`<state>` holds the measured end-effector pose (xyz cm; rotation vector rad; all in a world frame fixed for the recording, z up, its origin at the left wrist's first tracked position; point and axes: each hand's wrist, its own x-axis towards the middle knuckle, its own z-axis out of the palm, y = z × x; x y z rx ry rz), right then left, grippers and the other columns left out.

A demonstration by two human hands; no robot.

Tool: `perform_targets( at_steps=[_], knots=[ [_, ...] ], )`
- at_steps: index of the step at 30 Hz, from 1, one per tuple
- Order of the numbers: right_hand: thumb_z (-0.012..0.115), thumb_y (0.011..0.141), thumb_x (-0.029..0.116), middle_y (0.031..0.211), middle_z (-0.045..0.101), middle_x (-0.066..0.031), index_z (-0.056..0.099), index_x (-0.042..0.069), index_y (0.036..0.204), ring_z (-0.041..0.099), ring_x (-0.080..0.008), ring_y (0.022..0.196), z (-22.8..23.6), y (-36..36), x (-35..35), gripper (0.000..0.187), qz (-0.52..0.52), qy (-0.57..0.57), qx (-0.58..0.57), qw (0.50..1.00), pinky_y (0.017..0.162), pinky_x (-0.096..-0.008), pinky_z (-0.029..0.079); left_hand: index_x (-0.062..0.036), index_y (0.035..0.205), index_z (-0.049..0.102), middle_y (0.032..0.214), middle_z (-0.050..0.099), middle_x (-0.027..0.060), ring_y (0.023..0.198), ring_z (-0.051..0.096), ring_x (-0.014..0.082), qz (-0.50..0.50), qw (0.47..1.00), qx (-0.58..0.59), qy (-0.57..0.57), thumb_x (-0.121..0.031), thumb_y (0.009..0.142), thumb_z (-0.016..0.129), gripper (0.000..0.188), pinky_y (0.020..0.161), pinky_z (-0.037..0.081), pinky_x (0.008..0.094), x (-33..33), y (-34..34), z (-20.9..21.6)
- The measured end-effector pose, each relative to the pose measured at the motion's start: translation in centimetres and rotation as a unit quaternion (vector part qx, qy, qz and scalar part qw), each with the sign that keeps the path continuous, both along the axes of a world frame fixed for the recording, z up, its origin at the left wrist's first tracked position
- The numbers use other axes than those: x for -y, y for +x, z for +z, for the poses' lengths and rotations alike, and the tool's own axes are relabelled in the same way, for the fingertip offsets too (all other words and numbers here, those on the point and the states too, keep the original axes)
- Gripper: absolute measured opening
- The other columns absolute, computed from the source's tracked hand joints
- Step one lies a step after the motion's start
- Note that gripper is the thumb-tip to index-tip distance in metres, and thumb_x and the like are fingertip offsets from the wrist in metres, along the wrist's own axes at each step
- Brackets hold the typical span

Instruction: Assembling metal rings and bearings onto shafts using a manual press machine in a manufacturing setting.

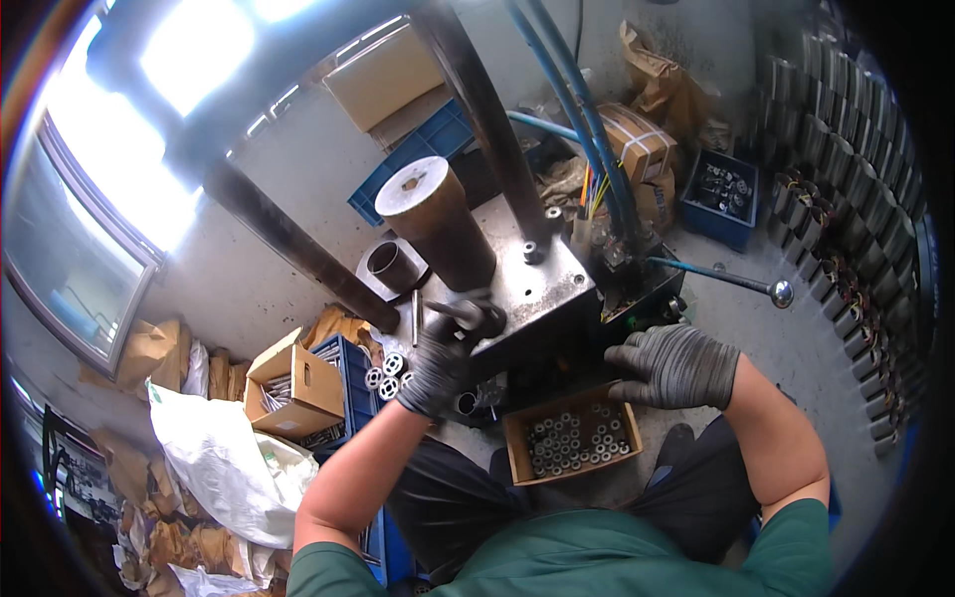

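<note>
My left hand (448, 348), in a dark grey glove, reaches over the front edge of the press's steel bed (542, 284). Its fingers are curled at the foot of a thick steel cylinder (445, 234) with a bright flat top; what they hold is hidden. A thin metal rod (417, 320) stands upright beside that hand, and behind it a short dark tube (392, 267) sits on a plate. My right hand (681, 368), also gloved, hovers with fingers stretched leftward and nothing in them. Below it is a cardboard box (514, 460) of small round metal parts (577, 443).
Two steel columns (487, 119) rise from the bed. A lever with a ball end (781, 294) juts out at right. A blue crate (718, 234) of parts stands on the floor near stacked metal cylinders (846, 149). At left are a carton of rods (308, 388) and a white sack (224, 458).
</note>
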<state>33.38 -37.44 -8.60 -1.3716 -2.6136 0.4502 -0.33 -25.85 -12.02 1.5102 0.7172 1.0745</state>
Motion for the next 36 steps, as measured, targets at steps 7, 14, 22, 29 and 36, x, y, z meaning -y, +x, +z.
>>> perform_targets(
  at_steps=[7, 14, 22, 29, 36],
  knots=[
    [0.054, 0.096, 0.056, 0.108, 0.068, -0.0213, 0.062, 0.005, 0.131, 0.068, -0.0377, 0.100, 0.2, -0.8, -0.1, 0.062, 0.044, -0.055, 0.020, 0.997, 0.087, -0.0480, 0.054, -0.0021, 0.097, 0.066, 0.091, 0.071, 0.0064, 0.084, 0.068, 0.0174, 0.136, 0.962, 0.058, 0.232, 0.004, 0.090, 0.069, 0.010, 0.082, 0.057, 0.0330, -18.8, -3.0, 14.3],
    [0.055, 0.097, 0.054, 0.108, 0.068, -0.0205, 0.062, 0.006, 0.131, 0.068, -0.0372, 0.101, 0.4, 0.3, 0.6, 0.059, 0.012, -0.049, 0.039, 0.998, 0.091, -0.0471, 0.053, -0.0034, 0.098, 0.060, 0.090, 0.063, 0.0080, 0.084, 0.066, 0.0252, 0.160, 0.986, -0.034, 0.017, 0.005, 0.089, 0.071, 0.017, 0.082, 0.061, 0.0419, -25.3, -2.5, 12.2],
    [0.063, 0.094, 0.049, 0.100, 0.069, -0.0193, 0.065, 0.006, 0.125, 0.068, -0.0364, 0.096, 3.2, 1.4, 2.7, 0.053, 0.010, -0.018, 0.005, 1.000, 0.085, -0.0459, 0.055, 0.0006, 0.106, 0.062, 0.089, 0.061, 0.0126, 0.086, 0.065, 0.0263, 0.185, 0.981, -0.036, -0.041, 0.009, 0.096, 0.056, 0.014, 0.087, 0.062, 0.0491, -21.1, 0.8, 15.4],
    [0.073, 0.083, 0.036, 0.091, 0.069, -0.0149, 0.071, 0.004, 0.105, 0.068, -0.0374, 0.088, 10.7, 4.7, 4.5, 0.039, -0.137, 0.253, -0.047, 0.957, 0.079, -0.0467, 0.054, -0.0018, 0.118, 0.062, 0.093, 0.065, 0.0035, 0.081, 0.061, 0.0137, 0.171, 0.960, -0.157, 0.156, -0.019, 0.095, 0.072, 0.030, 0.073, 0.051, 0.0267, -24.3, -3.5, 17.5],
    [0.069, 0.082, 0.039, 0.100, 0.072, -0.0169, 0.074, 0.004, 0.106, 0.069, -0.0369, 0.091, 9.8, 8.5, 2.7, 0.043, -0.197, 0.082, 0.091, 0.973, 0.083, -0.0463, 0.055, -0.0067, 0.107, 0.060, 0.088, 0.060, 0.0028, 0.079, 0.057, 0.0139, 0.174, 0.967, -0.173, 0.072, -0.003, 0.100, 0.060, 0.008, 0.071, 0.052, 0.0282, -25.1, -2.0, 17.5]
  ],
)
